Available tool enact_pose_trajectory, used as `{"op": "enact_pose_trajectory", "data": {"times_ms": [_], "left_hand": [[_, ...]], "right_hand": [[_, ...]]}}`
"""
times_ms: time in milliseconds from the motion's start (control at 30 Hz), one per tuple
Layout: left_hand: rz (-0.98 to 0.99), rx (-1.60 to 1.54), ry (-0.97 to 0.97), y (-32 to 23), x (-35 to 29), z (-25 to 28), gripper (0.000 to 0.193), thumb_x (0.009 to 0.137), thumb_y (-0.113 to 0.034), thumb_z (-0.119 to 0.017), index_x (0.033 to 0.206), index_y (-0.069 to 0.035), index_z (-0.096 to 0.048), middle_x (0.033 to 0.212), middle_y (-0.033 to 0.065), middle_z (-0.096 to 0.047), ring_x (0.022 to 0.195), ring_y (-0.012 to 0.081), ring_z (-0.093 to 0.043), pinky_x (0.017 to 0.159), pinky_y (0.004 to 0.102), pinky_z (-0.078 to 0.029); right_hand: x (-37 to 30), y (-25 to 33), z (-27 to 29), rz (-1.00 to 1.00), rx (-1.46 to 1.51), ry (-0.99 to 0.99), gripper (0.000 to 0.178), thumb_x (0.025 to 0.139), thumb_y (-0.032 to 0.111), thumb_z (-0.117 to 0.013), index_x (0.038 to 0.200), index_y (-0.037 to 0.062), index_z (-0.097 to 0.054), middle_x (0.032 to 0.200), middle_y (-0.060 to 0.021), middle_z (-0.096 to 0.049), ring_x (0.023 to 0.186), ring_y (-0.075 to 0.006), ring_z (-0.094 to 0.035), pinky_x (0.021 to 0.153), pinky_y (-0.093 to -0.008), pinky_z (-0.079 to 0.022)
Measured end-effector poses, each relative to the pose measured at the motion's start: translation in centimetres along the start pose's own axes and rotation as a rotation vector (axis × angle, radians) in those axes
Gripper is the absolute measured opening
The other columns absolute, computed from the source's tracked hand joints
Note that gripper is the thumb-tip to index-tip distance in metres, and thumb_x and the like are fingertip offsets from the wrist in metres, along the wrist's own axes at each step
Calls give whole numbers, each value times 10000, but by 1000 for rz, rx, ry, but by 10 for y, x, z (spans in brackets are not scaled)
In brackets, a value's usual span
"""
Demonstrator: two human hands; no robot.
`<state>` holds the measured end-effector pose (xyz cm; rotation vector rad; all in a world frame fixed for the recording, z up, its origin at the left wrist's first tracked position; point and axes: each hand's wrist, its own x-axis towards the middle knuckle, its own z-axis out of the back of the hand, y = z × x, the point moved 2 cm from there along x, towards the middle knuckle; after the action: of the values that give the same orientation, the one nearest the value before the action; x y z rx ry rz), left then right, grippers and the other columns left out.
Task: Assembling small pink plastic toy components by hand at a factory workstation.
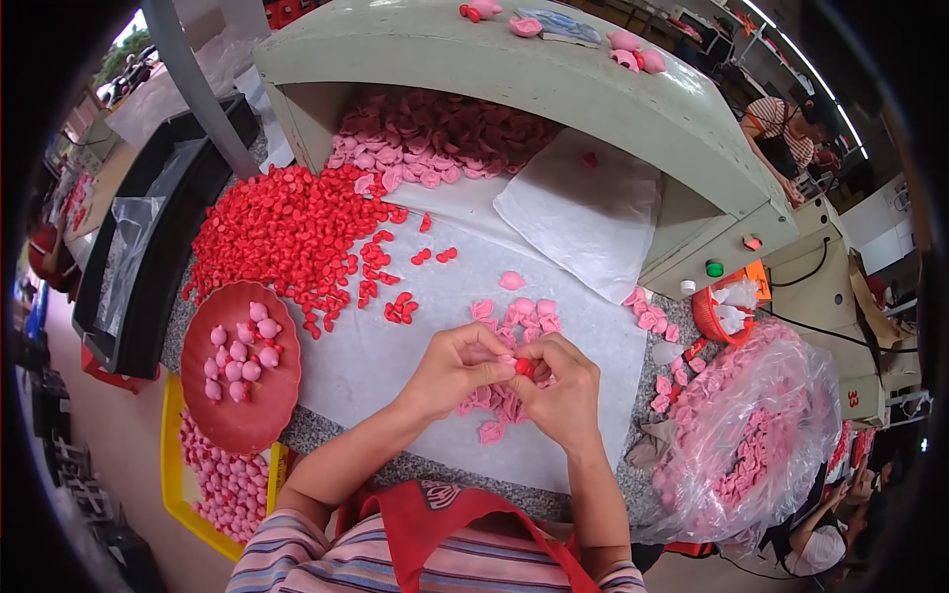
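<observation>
My left hand [460,361] and my right hand [561,385] meet over the white sheet [381,371], fingertips pinched together. Between them shows a small rounded red piece [524,368], held at the right fingertips. A bit of a pink piece [506,360] peeks out at my left fingertips; the fingers hide most of it. Under and just beyond both hands lies a loose group of hollow pink pieces [491,432]. A rounded pink piece [511,281] sits apart, farther out on the sheet.
A heap of red pieces [287,232] fills the far left. Nearer stands a red plate [203,326] of pink-and-red pieces, above a yellow crate [174,474]. A grey-green metal housing [474,59] arches over pink pieces at the back. A plastic bag [682,474] of pink pieces stands right.
</observation>
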<state>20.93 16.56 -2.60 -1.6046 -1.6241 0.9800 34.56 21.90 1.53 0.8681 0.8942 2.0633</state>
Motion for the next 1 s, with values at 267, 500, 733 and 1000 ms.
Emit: {"op": "enact_pose_trajectory", "data": {"times_ms": [267, 500, 733, 1000], "left_hand": [[-210, 331, 175, 2, 145, -14, 80, 741, 40, -667, 776, 7, -603, 864, 72, -604, 786, 153, -612, 713, 273, -512], [-790, 1260, -389, 28, 351, 6, 111, 667, -29, -589, 756, -95, -598, 870, 119, -599, 890, 299, -572, 723, 402, -474], [-683, 1611, -290, 13, 330, -9, 342, 610, -66, -620, 951, -85, -601, 1088, 209, -531, 1048, 316, -506, 843, 402, -437], [-627, 1053, -937, -97, 86, 99, 214, 766, -26, -618, 980, -20, -624, 939, 117, -621, 813, 196, -609, 720, 288, -483]], "right_hand": [[39, -47, 37, -106, -236, -218, 680, 616, 138, -801, 1186, 28, -448, 1081, -144, -507, 871, -257, -565, 680, -340, -503], [22, -65, 34, -139, -236, -164, 497, 680, 97, -762, 1122, 40, -543, 1056, -106, -547, 788, -188, -587, 633, -286, -496], [31, -58, 6, -64, -165, -55, 184, 720, 34, -700, 889, 13, -631, 879, -105, -613, 677, -188, -613, 586, -282, -494], [126, -41, -125, -94, -347, 129, 310, 687, 258, -738, 834, 1, -648, 848, -162, -642, 745, -300, -633, 680, -387, -494]]}}
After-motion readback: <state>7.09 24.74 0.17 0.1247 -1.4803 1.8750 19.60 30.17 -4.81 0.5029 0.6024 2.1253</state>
